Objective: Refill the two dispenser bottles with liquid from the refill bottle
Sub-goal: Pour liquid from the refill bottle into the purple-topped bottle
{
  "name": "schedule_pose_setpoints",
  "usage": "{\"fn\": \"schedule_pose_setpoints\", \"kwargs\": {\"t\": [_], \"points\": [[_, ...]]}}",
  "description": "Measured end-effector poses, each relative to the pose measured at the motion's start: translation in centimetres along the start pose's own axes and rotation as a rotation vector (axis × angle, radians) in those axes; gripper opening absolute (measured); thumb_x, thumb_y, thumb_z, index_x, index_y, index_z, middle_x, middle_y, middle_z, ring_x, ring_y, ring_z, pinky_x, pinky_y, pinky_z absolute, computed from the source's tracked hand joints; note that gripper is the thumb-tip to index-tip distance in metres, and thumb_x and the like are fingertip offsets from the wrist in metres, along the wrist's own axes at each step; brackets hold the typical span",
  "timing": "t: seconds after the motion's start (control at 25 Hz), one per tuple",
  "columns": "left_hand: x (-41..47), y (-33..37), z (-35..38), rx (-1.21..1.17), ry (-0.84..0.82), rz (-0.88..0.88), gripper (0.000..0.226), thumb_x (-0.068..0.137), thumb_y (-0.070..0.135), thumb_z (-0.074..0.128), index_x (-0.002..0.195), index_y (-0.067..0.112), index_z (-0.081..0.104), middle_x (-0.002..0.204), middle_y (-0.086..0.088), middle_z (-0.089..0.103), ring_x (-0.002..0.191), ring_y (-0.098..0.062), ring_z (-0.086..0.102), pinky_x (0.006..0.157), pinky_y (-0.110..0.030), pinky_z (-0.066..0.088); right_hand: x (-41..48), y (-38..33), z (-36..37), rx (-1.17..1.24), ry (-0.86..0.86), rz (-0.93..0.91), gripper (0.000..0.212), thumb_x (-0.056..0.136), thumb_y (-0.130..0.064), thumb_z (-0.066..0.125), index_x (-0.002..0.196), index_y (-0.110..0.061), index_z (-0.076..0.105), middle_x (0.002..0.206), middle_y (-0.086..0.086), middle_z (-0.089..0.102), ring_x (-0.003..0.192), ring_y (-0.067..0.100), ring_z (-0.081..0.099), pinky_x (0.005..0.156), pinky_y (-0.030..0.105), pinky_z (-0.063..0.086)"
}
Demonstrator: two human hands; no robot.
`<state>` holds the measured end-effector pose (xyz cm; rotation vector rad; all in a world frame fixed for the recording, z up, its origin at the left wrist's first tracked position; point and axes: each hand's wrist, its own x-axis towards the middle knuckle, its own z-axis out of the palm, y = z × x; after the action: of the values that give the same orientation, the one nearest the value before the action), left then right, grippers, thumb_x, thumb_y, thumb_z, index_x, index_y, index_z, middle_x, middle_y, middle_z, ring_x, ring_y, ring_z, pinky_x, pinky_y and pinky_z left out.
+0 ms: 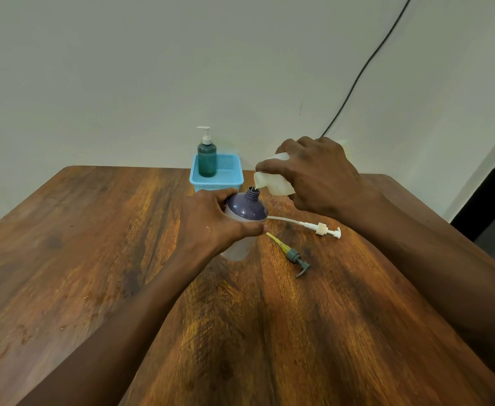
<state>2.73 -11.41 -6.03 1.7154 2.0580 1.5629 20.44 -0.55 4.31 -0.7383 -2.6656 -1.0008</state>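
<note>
Brown wooden table (94, 259). L hand (211, 221) grips purple-topped dispenser bottle (246, 208); R hand (319, 174) grips translucent white refill bottle (272, 183), tilted, spout at neck. Step: pouring. Next: steady tilt, watch fill.

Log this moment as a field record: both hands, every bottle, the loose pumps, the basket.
left hand: grips the purple bottle, which stands on the wooden table, neck open
right hand: holds the white refill bottle tilted, spout just over the purple bottle's neck
white pump: off, lying on the table right of the purple bottle
grey pump: off, lying nearer the camera, yellowish tube
green bottle: pump fitted, upright in the blue basket at the far edge
</note>
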Motion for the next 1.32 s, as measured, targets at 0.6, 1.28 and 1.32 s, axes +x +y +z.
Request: {"fn": "schedule_pose_setpoints", "kwargs": {"t": [0.6, 1.28, 1.32], "points": [[0.02, -0.11, -0.16, 0.009, -0.016, -0.014, 0.080, 0.049, 0.073, 0.086, 0.115, 0.029, 0.074, 0.107, 0.011, 0.075, 0.097, -0.006, 0.069, 0.081, -0.033, 0.062, 0.07, -0.13, -0.54, -0.008, -0.005, 0.000, 0.074, 0.079, -0.033, 0.082, 0.144, -0.041, 0.049, 0.128, 0.015, 0.063, 0.106, 0.035, 0.064, 0.087, 0.048, 0.053], [-0.04, -0.14, -0.08, 0.022, -0.011, -0.016, 0.079, 0.050, 0.074, 0.084, 0.115, 0.030, 0.074, 0.106, 0.012, 0.075, 0.095, -0.005, 0.069, 0.080, -0.033, 0.062, 0.04, -0.07, -0.63, -0.003, 0.017, 0.000, 0.073, 0.080, -0.032, 0.082, 0.145, -0.040, 0.050, 0.128, 0.016, 0.063, 0.107, 0.036, 0.064, 0.089, 0.049, 0.053], [-0.02, -0.09, -0.10, 0.022, -0.009, -0.014, 0.078, 0.050, 0.074, 0.084, 0.114, 0.030, 0.074, 0.105, 0.013, 0.075, 0.095, -0.005, 0.069, 0.080, -0.033, 0.062, 0.05, -0.10, -0.61, -0.004, 0.013, 0.001, 0.073, 0.079, -0.033, 0.083, 0.144, -0.039, 0.050, 0.127, 0.016, 0.063, 0.106, 0.036, 0.064, 0.088, 0.049, 0.053]]}}
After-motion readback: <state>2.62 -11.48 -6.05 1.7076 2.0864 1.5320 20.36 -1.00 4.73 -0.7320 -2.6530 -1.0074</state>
